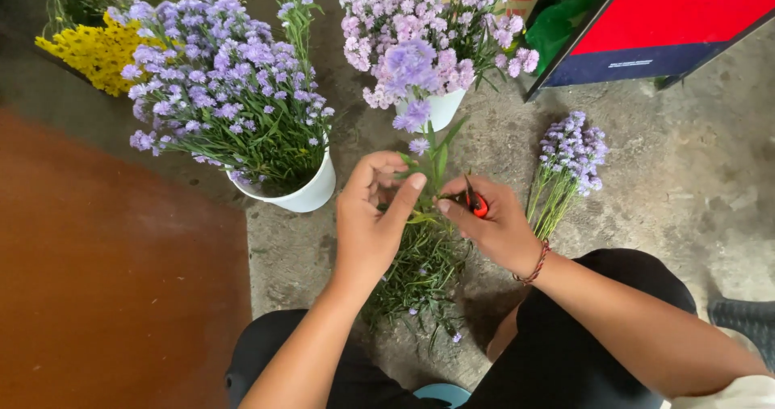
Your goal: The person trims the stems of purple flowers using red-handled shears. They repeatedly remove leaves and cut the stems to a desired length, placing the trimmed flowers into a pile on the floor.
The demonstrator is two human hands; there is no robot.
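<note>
My left hand [373, 215] grips a green flower stem [432, 163] topped with purple blossoms [410, 70], fingers curled around it just below the leaves. My right hand [492, 223] holds red-handled snips [476, 201] and its thumb touches the same stem from the right. A red cord bracelet [534, 265] circles the right wrist. Below both hands a heap of cut green leaves and stems [420, 272] lies on the concrete floor between my knees.
A white bucket [311, 192] of purple flowers stands at left, with yellow flowers [97, 50] behind. Another white bucket [446, 106] of pink-purple flowers stands ahead. A small purple bunch [569, 163] lies at right. A red and blue box [662, 29] sits far right.
</note>
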